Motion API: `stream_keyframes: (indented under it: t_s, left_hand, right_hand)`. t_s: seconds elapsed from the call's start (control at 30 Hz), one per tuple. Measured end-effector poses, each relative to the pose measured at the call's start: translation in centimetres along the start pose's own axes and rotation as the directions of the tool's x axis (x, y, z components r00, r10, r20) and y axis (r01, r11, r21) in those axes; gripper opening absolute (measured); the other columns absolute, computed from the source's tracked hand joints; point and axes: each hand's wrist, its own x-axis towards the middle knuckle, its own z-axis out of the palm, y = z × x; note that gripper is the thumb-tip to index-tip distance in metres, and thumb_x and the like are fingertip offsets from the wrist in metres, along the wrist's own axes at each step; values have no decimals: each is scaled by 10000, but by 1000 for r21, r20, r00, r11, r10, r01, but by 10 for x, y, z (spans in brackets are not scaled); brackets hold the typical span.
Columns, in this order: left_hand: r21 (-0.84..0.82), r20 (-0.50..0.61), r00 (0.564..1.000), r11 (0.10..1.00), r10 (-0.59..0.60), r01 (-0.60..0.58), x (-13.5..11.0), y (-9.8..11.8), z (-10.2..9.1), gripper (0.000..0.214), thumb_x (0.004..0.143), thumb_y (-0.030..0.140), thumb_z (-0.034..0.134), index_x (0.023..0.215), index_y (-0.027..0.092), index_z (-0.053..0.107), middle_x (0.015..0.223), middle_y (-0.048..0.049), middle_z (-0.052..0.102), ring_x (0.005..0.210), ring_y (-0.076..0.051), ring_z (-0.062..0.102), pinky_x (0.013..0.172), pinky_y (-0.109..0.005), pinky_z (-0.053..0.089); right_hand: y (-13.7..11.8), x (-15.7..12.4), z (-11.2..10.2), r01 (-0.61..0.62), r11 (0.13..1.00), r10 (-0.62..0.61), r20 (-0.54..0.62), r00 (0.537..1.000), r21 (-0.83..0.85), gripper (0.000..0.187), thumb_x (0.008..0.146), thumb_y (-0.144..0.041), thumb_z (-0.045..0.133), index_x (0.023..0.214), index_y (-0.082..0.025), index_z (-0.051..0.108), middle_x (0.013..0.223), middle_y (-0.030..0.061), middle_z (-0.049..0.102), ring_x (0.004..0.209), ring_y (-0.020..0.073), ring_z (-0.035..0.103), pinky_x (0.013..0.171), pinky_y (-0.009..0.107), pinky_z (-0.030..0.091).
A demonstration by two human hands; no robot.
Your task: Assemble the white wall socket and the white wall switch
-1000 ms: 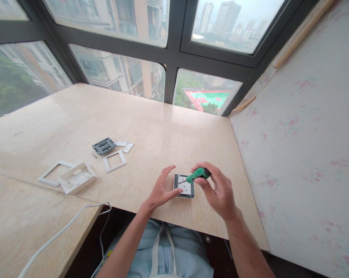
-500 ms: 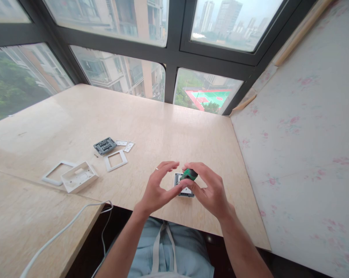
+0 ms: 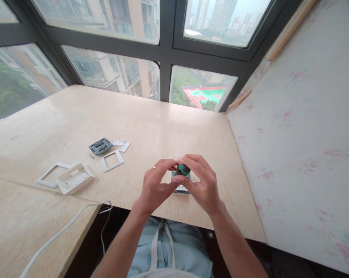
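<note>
A green-handled screwdriver point(image 3: 182, 169) stands nearly upright over a grey and white socket module point(image 3: 180, 188) lying near the table's front edge. My right hand point(image 3: 201, 185) is closed around the handle with fingers curled over its top. My left hand point(image 3: 155, 185) curves in from the left, its fingertips touching the screwdriver handle and meeting the right hand's fingers. The socket module is mostly hidden beneath both hands. A ring shows on one left finger.
On the beige stone table point(image 3: 151, 127), at left, lie a grey switch module point(image 3: 100, 146), two small white pieces point(image 3: 121, 145), a white frame point(image 3: 112, 160), a white back box point(image 3: 75, 178) and another frame point(image 3: 48, 175). A white cable point(image 3: 64, 227) runs over the near-left slab. Windows stand behind; a wall is at right.
The screwdriver has swung from lying slantwise to standing nearly upright over the socket. My left hand lifted off the socket and closed in onto the handle beside my right hand.
</note>
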Motion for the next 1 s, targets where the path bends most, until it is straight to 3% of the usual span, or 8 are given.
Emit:
stream_keyframes:
  t_s: [0.1,0.2,0.3,0.43,0.63,1.0]
  left_hand:
    - [6,-60,997,999,43,-42,1,4,0,312,822,207,763,1115,203,656,1007,-52,733,857,-156,710,765,-271,602]
    - [-20,-155,988,1000,-21,18,-3,5,-2,349,753,166,821,1074,204,689,937,-28,740,806,-149,703,738,-270,607]
    - [-58,-199,976,995,-90,80,-9,1,-4,360,721,141,839,1051,203,708,927,-25,738,813,-160,701,730,-288,617]
    - [-112,-222,963,986,-150,127,-17,-7,-4,363,708,117,837,1037,213,716,920,-25,734,815,-178,704,724,-320,626]
    - [-147,-234,951,974,-204,173,-23,-19,-1,364,712,123,833,1043,222,717,922,-28,726,810,-181,700,719,-333,623]
    - [-228,-268,919,946,-288,230,-29,-31,5,334,705,136,839,1010,199,721,861,-24,711,769,-159,687,723,-314,623]
  right_hand:
    - [7,-7,-7,-39,997,37,37,999,68,478,897,-431,663,1348,-312,557,1314,109,548,1200,266,576,902,424,577]
    - [24,-24,-15,-116,984,102,105,989,133,604,897,-539,606,1441,-329,448,1374,117,517,1240,281,548,901,453,582]
    - [49,-50,-16,-145,989,146,174,974,-19,583,883,-523,637,1410,-323,486,1343,114,568,1270,296,531,1039,532,489]
    - [78,-85,-8,-152,983,174,258,950,-102,597,870,-508,664,1404,-304,492,1381,134,552,1294,305,517,1053,538,475]
    - [96,-110,2,-139,985,160,255,954,-98,537,866,-461,693,1352,-288,543,1410,142,529,1331,309,483,1081,547,443]
    - [106,-119,8,-118,991,129,227,965,-63,444,876,-376,706,1292,-275,592,1411,139,526,1344,304,466,1089,545,436]
